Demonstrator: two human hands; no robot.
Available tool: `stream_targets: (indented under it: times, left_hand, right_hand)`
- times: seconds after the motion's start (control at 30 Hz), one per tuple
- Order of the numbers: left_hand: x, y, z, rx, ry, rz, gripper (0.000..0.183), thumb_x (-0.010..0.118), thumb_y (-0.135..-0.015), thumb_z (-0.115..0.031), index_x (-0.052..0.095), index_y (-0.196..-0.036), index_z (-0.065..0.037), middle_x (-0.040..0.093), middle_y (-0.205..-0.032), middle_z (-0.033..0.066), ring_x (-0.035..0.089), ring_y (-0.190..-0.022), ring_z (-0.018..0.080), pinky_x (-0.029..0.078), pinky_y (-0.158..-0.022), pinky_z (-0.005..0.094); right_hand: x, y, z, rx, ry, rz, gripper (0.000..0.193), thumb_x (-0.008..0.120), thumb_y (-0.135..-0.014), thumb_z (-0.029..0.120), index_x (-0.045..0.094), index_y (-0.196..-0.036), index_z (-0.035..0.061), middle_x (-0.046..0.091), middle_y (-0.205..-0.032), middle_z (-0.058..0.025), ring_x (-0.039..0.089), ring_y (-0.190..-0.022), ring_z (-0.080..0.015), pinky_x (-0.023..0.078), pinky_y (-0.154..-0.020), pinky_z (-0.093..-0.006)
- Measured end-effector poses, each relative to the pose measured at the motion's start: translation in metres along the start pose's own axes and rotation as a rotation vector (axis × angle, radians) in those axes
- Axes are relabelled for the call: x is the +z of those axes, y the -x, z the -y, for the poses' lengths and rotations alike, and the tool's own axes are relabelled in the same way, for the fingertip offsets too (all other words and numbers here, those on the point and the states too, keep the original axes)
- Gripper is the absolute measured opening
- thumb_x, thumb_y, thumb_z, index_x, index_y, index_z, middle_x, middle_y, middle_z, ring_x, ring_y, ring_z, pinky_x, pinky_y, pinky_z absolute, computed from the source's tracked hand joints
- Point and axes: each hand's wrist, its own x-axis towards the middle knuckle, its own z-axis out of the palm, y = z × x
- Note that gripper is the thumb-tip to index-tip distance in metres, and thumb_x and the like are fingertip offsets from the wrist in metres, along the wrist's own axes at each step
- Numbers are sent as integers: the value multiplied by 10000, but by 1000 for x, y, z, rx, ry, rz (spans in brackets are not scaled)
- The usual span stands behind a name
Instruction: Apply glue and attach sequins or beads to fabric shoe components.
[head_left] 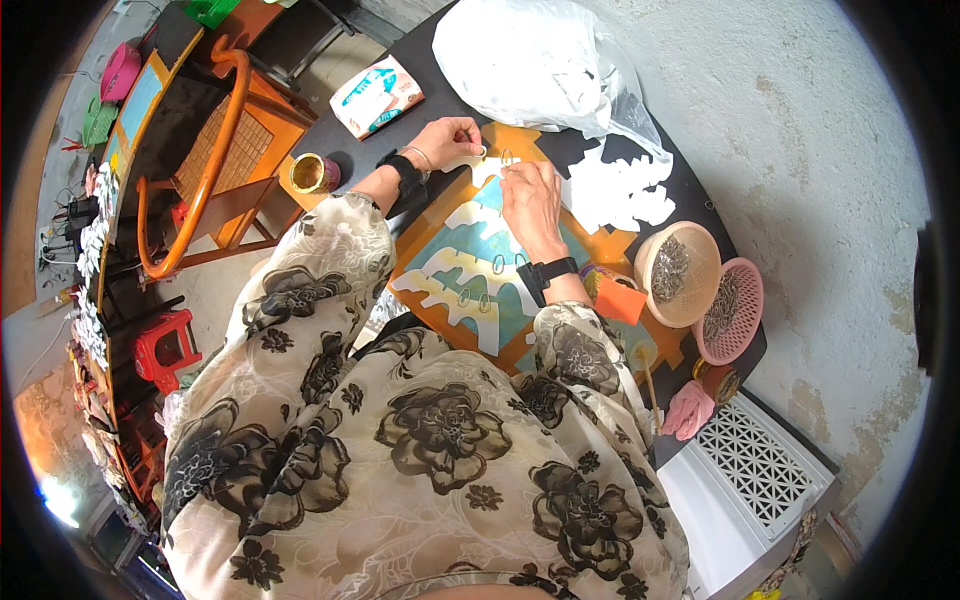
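A board with a blue-green middle and orange edges (421, 237) lies in front of me, bearing several white scalloped cut-outs (451, 264). Thin oval metal loops (498, 264) lie on and beside them. Near the far edge, my left hand (448, 143) is pinched closed at the left end of a white cut-out (486, 170); a small pale bit shows at its fingertips. My right hand (533, 205) has its fingers closed at that piece's right end, next to another metal loop (507, 157). What either pinch holds is too small to tell.
Right of the board lie a pile of white cut-outs (622, 192), two baskets (692, 318) of metal pieces and an orange box (620, 300). A white plastic bag (530, 62), a tissue pack (377, 97) and an open can (314, 174) stand farther off. A wall (800, 190) bounds the right.
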Motion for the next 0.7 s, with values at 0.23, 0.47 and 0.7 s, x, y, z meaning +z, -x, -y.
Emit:
stream_targets:
  times: [0.23,0.47,0.7]
  left_hand:
    - [-2,-1,-20,110,3,264,114,784,-827,-142,710,-876,-71,665,-763,-28,577,-707,59,472,-667,238]
    - [-3,3,-1,177,256,348,181,753,-870,-155,711,-1021,-64,682,-866,-55,581,-759,49,471,-668,223]
    - [0,6,8,-123,485,253,150,695,-915,-121,705,-1057,-76,693,-936,-36,587,-801,24,465,-702,190]
  right_hand:
    - [5,-4,11,214,-258,-142,145,760,-774,127,745,-907,73,663,-884,-79,563,-913,-274,457,-815,-399]
    - [11,-8,9,556,-754,-77,126,772,-794,124,755,-882,35,714,-821,-105,646,-749,-203,511,-741,-312]
    - [28,-3,13,562,-728,-135,191,735,-853,151,736,-961,-7,710,-841,-68,616,-733,-150,485,-712,-293]
